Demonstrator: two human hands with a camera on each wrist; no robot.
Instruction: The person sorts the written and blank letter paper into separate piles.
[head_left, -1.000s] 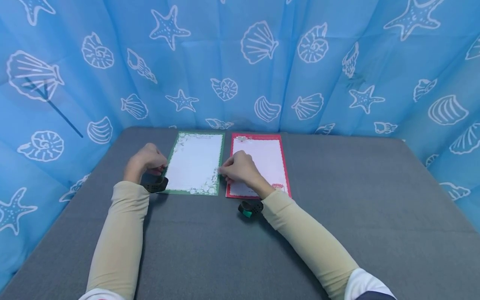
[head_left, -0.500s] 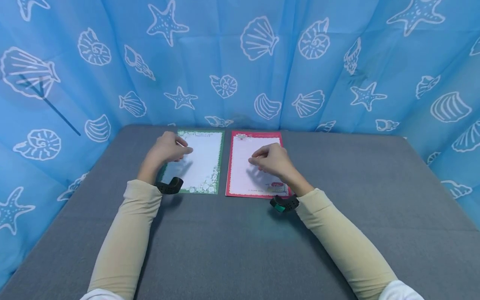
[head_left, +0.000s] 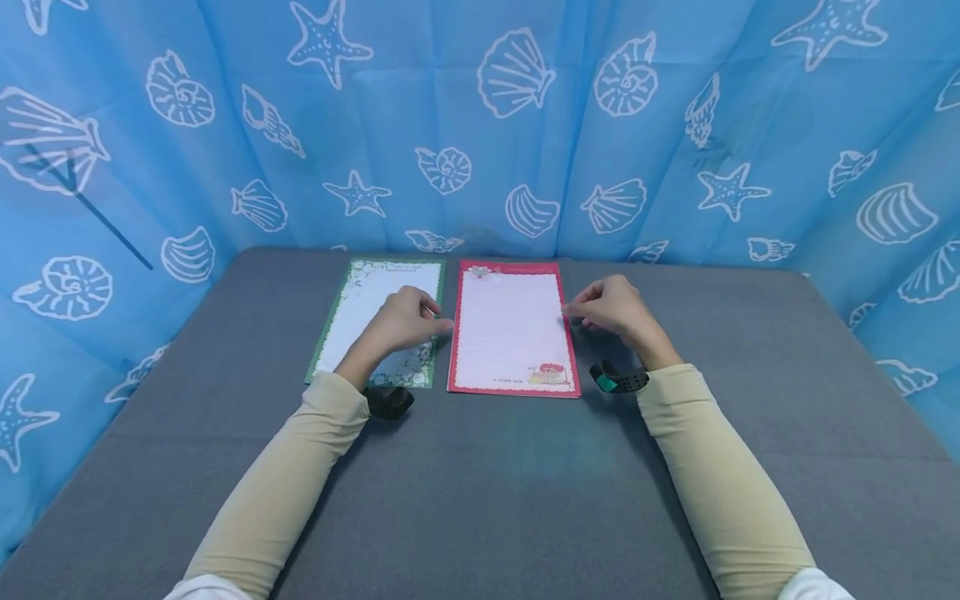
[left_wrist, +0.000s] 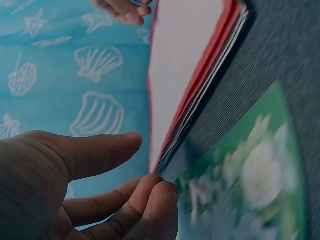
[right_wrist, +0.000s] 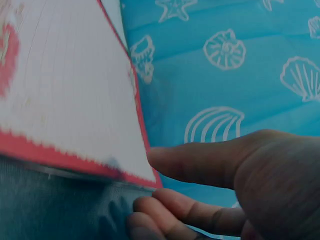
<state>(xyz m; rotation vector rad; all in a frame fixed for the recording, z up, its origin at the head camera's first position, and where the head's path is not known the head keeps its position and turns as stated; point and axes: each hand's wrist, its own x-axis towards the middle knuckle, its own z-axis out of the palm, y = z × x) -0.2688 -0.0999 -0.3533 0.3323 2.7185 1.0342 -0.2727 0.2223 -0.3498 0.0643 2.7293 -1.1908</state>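
Observation:
A red-bordered pad of writing paper (head_left: pixel 510 333) lies flat on the table, with several layered edges showing in the left wrist view. To its left is a green-bordered, flower-printed sheet of paper (head_left: pixel 360 308), partly hidden under my left hand (head_left: pixel 405 321). That hand hovers over the green sheet, its thumb and fingers spread at the pad's left edge. My right hand (head_left: pixel 615 310) is at the pad's right edge. In the right wrist view its thumb (right_wrist: pixel 195 162) is at the red border, with the fingers lower and apart from it. Neither hand visibly grips paper.
Grey cloth covers the table (head_left: pixel 480 492). Behind it hangs a blue curtain (head_left: pixel 465 108) printed with white shells and starfish. Dark bands with small devices, such as the right wrist strap (head_left: pixel 618 379), are worn on both wrists.
Both hands have moved right. The left went from the green sheet's left edge across to the red pad's left edge; the right crossed over the pad to its right edge.

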